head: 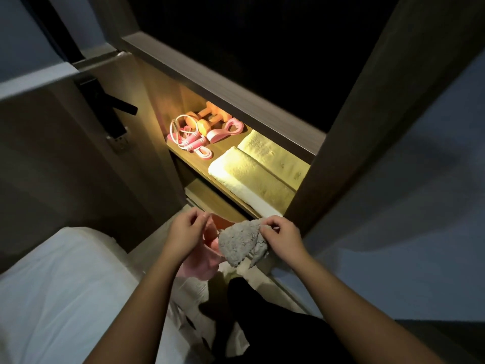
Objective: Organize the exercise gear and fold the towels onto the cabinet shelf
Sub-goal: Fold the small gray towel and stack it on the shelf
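Observation:
A small fluffy towel, grey [237,245] on one face and pink on the other, hangs between my hands below the lit cabinet shelf [191,153]. My left hand [185,232] pinches its pink edge. My right hand [279,232] pinches the grey corner. On the shelf lie two folded white towels [252,174] side by side at the right. At the shelf's back left sit orange dumbbells [207,119], a pink jump rope [187,139] and a pink resistance band [225,131].
A bed with a white sheet [65,285] fills the lower left. A dark door lever [115,106] sticks out left of the shelf. A dark cabinet post [354,127] stands at the right. White cloth [194,292] lies on the floor by my dark-clad leg.

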{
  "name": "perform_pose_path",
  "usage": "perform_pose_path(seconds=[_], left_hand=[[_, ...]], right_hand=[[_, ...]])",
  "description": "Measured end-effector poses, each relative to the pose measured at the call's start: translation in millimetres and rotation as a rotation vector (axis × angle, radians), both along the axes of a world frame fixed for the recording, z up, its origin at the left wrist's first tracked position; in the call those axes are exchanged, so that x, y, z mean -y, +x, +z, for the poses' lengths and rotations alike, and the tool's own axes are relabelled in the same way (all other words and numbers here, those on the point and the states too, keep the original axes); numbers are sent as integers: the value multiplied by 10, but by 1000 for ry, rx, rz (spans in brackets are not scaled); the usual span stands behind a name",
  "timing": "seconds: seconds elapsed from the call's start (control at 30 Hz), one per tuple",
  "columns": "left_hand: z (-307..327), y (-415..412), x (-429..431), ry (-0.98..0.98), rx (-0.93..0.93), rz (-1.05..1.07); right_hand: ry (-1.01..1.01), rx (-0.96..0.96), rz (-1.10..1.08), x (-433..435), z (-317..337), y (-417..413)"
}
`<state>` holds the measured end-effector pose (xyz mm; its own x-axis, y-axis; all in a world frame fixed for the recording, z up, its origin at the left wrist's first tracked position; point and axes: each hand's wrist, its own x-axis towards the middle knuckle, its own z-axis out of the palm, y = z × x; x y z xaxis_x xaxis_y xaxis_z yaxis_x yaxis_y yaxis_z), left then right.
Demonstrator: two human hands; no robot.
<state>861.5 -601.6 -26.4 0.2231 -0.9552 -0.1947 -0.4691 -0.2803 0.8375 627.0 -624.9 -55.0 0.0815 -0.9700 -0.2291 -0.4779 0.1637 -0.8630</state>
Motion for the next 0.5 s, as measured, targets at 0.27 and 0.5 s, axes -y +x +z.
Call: perform_pose_path(seconds=[0.27, 0.5], left_hand=[[-217, 606, 971, -9, 45, -91], [-131, 923, 1531, 13, 8, -215]], right_hand=[[-2, -57, 29, 973, -253, 571], [15, -112, -31, 1484, -207, 896]])
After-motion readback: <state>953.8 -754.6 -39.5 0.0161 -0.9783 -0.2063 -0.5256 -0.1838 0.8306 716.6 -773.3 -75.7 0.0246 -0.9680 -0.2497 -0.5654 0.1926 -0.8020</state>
